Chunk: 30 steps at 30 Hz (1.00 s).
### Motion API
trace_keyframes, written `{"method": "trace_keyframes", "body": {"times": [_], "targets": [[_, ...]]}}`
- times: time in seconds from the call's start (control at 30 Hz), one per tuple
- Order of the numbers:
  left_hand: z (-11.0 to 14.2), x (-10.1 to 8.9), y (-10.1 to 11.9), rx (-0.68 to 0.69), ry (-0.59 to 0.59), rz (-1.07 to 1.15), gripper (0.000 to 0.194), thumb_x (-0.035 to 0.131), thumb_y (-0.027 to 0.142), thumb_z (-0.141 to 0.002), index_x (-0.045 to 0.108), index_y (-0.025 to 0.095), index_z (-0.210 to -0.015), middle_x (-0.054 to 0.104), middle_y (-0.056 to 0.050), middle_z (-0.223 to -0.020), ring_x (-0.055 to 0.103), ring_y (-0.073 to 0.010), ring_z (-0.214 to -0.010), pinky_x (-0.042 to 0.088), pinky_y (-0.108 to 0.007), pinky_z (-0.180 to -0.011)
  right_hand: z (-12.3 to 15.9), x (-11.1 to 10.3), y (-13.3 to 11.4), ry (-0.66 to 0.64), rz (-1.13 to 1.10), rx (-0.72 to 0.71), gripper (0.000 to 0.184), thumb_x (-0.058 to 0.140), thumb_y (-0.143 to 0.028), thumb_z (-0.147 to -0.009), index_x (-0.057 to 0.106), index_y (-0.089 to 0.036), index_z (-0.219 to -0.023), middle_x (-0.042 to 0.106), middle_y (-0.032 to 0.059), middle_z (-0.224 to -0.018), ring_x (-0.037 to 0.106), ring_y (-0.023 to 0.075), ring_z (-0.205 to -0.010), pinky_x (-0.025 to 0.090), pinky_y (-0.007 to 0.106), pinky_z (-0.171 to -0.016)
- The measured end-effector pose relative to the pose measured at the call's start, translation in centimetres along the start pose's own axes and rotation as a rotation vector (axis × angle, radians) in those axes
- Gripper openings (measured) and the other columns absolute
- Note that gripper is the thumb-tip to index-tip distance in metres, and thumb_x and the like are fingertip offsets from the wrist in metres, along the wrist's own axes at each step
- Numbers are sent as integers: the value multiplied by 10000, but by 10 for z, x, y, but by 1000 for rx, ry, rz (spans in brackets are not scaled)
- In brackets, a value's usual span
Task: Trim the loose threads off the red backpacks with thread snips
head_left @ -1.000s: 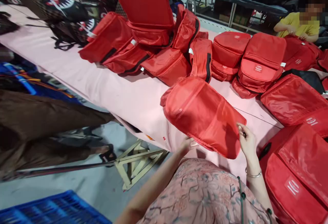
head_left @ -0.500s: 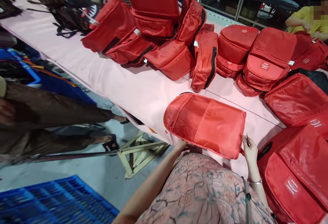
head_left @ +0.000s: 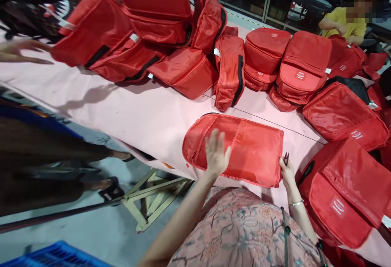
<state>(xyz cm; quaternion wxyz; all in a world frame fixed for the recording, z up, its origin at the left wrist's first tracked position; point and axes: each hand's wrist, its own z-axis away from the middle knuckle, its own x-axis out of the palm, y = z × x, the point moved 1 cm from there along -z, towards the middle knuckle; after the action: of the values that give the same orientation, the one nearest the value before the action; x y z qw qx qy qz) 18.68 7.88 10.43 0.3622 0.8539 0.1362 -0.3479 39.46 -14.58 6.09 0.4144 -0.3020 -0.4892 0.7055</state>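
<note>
A red backpack (head_left: 259,148) lies flat before me on the pink table cover, its mesh pocket side up. My left hand (head_left: 216,153) is open over the mesh part, palm down with fingers spread. Whether it touches the fabric I cannot tell. At the backpack's right end, my right hand (head_left: 287,171) is closed on small dark thread snips (head_left: 286,158), their points sticking up past the fingers. That hand is right at the backpack's edge; whether it also pinches the fabric is unclear.
Several red backpacks (head_left: 302,67) line the far side of the pink table (head_left: 122,108). A large one (head_left: 339,201) stands close on my right. From the left reaches another person's hand (head_left: 27,51). A person in yellow (head_left: 342,24) sits far right. A blue crate (head_left: 61,257) is below.
My left hand has come up from the near edge to over the mesh, fingers spread. Another person's hand has reached in at the left backpacks. The view has shifted right.
</note>
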Motion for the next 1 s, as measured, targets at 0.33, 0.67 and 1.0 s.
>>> {"method": "trace_keyframes", "body": {"times": [0.33,0.67,1.0], "targets": [[28,77,-44,56,-561,-109,525,266,401,-922,375,158,-1374,344,-108,-1451,279,-244,-1356,214,-490,-1100,5,5,-2,-32,-141,3,361,675,-484,-640,481,-182,-676,445,-45,-618,357,83,-561,332,204,-533],[52,62,-47,32,-521,4,499,291,371,-909,426,138,-1329,413,-131,-1406,315,-258,-1336,272,-508,-1066,21,-6,-15,106,-13,116,356,692,-468,-684,510,-162,-699,501,-33,-645,431,80,-559,377,196,-514],[58,38,-30,-108,-571,22,484,388,332,-879,431,194,-1341,423,-81,-1407,350,-209,-1318,224,-452,-1116,38,12,-56,-59,254,68,612,551,-721,-612,577,-359,-1105,629,94,-788,627,278,-620,420,347,-322]]}}
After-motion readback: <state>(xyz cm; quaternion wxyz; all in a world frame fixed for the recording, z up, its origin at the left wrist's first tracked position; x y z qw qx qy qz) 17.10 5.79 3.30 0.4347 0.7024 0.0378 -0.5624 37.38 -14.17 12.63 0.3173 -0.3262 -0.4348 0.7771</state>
